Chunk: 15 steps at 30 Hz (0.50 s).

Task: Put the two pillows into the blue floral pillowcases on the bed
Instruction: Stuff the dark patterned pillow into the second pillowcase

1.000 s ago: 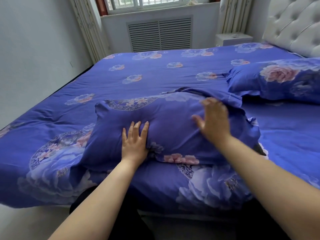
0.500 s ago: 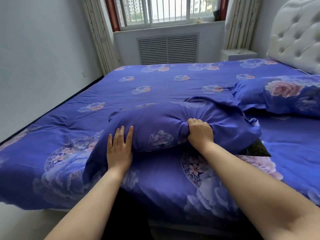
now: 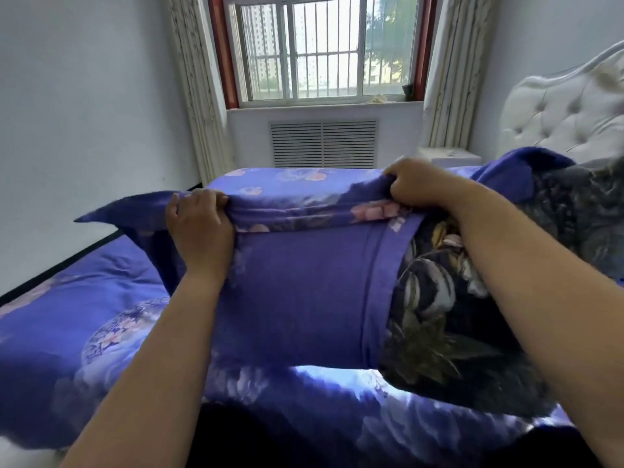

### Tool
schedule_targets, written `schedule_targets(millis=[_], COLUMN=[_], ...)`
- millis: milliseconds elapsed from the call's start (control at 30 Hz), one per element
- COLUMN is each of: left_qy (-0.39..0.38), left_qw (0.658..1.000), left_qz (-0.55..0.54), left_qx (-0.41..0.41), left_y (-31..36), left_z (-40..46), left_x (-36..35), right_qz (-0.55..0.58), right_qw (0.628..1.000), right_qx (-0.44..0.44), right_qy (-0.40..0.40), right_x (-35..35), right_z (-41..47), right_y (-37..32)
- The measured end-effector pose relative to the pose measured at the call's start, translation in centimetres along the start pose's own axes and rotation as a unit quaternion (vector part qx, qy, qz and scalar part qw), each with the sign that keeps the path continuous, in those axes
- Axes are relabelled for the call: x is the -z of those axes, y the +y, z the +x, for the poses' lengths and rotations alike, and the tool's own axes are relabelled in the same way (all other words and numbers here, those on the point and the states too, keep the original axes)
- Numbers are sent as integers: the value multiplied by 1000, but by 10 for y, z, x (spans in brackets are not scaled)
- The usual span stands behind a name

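A soft, light pillow [image 3: 439, 319] is held up; bunched pillowcase [image 3: 304, 282] edge is gripped by left hand [image 3: 199, 224] and right hand [image 3: 415, 184], best grasped near the opening.

My one camera sits on my head, looking forward and slightly down across the bed [image 3: 67, 298] toward the window [image 3: 324, 49], close above my raised hands and forearms.

From where I stand, nothing here carries writing I can read: no label, brand, number or sign anywhere; the bedding shows only printed flowers and round ornamental patterns.
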<state>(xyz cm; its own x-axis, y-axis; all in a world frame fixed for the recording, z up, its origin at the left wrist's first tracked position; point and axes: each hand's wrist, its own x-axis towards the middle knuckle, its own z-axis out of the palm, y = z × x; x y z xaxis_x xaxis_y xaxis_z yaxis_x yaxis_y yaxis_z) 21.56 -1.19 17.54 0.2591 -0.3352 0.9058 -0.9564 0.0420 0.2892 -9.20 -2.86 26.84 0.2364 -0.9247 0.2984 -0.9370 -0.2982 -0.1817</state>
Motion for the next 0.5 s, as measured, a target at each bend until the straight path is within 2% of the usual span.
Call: schedule_targets(millis=[67,167,200,267,333,367,500], left_qy=[-47,-184,-258,-423,-513,-520,-464], left_qw=[999,983,966,904,852,847,878], left_qz=[-4,-15,-3,38,62,69,81], left_qx=[-15,-14,1,47,79,84,88], left_y=[12,20,20,14,8,7,7], left_z=[21,13,-5,-56,-111,-132,-160], left_x=[6,-14,-25,-43,-50,-48,-34], right_qz=[-5,-76,-85,-58,-38,-40,-35], right_qw=[998,991,988,987,986,987,990], right_qx=[-33,-99,-115,-108,-95,-95,-129], right_qy=[-55,-43,-54,-101,-130,-125,-43], right_x=[0,-40,-64,-117,-162,-179,-200], right_z=[10,15,11,-3,-22,-32,-49], right_y=[14,41,48,54,52,50,34])
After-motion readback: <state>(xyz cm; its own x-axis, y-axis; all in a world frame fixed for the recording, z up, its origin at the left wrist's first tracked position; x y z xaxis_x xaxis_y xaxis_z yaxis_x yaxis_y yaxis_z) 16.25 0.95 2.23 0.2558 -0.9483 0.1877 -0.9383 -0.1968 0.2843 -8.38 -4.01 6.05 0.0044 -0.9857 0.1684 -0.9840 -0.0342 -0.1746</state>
